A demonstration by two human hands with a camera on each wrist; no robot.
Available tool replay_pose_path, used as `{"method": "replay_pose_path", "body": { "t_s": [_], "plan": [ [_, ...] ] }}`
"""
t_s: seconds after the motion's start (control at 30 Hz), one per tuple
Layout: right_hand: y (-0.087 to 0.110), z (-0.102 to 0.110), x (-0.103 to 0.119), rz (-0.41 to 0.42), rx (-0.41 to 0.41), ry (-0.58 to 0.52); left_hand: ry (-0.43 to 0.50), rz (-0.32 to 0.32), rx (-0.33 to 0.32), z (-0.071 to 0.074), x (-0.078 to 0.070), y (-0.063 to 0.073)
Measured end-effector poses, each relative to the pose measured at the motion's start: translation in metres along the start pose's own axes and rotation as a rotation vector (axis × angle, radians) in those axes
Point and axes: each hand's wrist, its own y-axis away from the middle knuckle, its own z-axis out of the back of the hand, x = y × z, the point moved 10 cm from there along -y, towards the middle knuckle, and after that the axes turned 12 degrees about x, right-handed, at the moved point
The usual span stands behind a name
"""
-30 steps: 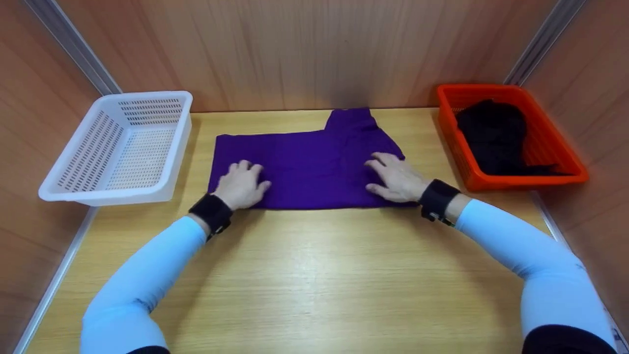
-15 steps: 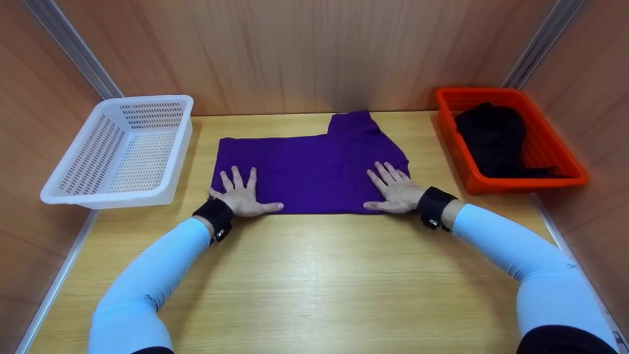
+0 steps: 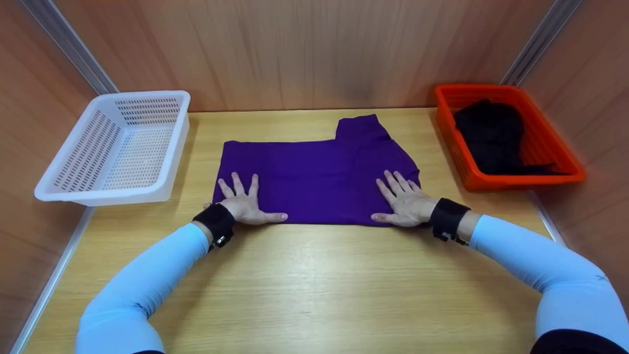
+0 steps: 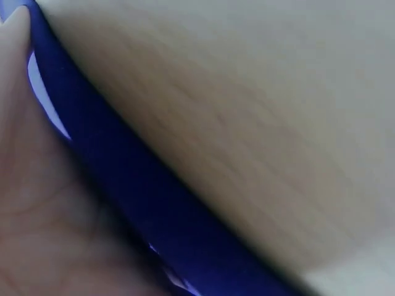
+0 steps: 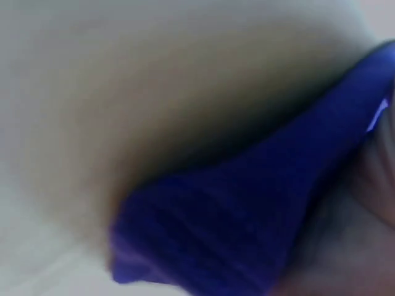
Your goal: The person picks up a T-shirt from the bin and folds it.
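A purple T-shirt (image 3: 314,182), folded lengthwise with one sleeve pointing to the back wall, lies flat across the table. My left hand (image 3: 245,204) rests palm down on its near left corner, fingers spread and thumb along the near edge. On the near right part, by the shoulder end, my right hand (image 3: 405,204) presses with fingers stretched out. In the left wrist view the folded edge of the shirt (image 4: 136,172) runs beside the palm. The right wrist view shows a bunched bit of the shirt (image 5: 203,228) next to that palm.
A white perforated basket (image 3: 179,142) stands at the left with nothing in it. At the right is an orange basket (image 3: 555,137) holding black cloth (image 3: 491,135). Wooden walls (image 3: 314,54) close off the back and both sides of the table (image 3: 314,280).
Both hands have gone from loosely bent fingers to flat and spread on the shirt. The T-shirt has slid toward me and a little to the right under them.
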Motion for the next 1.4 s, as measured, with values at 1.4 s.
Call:
{"method": "replay_pose_path", "body": {
  "t_s": [1.4],
  "plan": [
    [-0.091, 0.156, -0.11, -0.35, -0.405, -0.435, -0.071, -0.103, -0.424, 0.178, 0.014, -0.071]
  ]
}}
